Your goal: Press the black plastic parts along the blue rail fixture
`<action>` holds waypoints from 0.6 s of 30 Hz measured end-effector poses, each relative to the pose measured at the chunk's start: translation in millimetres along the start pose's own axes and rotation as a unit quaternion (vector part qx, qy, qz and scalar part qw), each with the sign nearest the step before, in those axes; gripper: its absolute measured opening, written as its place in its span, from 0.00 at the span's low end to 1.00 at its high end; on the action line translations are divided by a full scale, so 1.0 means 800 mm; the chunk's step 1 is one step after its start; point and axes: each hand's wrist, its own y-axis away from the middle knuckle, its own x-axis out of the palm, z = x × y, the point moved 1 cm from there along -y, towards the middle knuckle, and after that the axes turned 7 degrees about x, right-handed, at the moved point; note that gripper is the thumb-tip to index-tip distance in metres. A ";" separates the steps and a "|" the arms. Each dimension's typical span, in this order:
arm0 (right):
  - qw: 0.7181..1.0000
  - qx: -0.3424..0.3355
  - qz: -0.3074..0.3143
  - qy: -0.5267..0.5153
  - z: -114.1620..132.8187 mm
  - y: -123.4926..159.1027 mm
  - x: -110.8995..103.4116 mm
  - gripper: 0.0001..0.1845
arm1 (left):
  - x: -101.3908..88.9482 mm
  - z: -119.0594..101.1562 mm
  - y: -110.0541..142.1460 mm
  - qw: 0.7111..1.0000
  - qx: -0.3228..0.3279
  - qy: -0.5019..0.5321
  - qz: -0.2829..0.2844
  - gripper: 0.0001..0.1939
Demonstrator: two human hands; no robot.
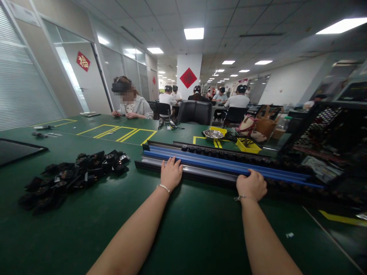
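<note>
A bundle of long rails lies across the green table (186,229) in front of me: blue rails (218,165) on top, a grey rail (209,173) in front, black ones behind. My left hand (171,172) rests flat on the grey rail near the bundle's left end, fingers stretched out. My right hand (251,185) is curled over the near edge of the rails further right, fingers wrapped on them. Both wrists wear thin bracelets.
A heap of small black parts (74,177) lies to the left. A metal bowl (213,134), yellow trays (249,145) and bags (259,126) stand beyond the rails. A dark crate (329,145) fills the right. A person with a headset sits at far left; others sit further back.
</note>
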 end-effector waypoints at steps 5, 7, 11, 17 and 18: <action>0.999 -0.013 0.032 0.024 0.004 0.001 0.001 0.20 | -0.004 0.005 0.007 0.999 0.034 0.018 0.011 0.22; 0.999 -0.021 0.038 0.027 0.006 0.003 0.002 0.20 | -0.003 0.006 0.006 0.999 0.031 0.019 0.009 0.22; 0.998 -0.036 0.046 0.029 0.010 0.008 0.003 0.20 | -0.002 0.006 0.004 0.999 0.028 0.023 0.005 0.21; 0.998 -0.037 0.046 0.024 0.012 0.012 0.001 0.19 | -0.003 0.008 0.004 0.999 0.032 0.029 0.005 0.21; 0.998 -0.038 0.046 0.023 0.013 0.012 0.001 0.19 | -0.003 0.008 0.004 0.999 0.033 0.029 0.005 0.21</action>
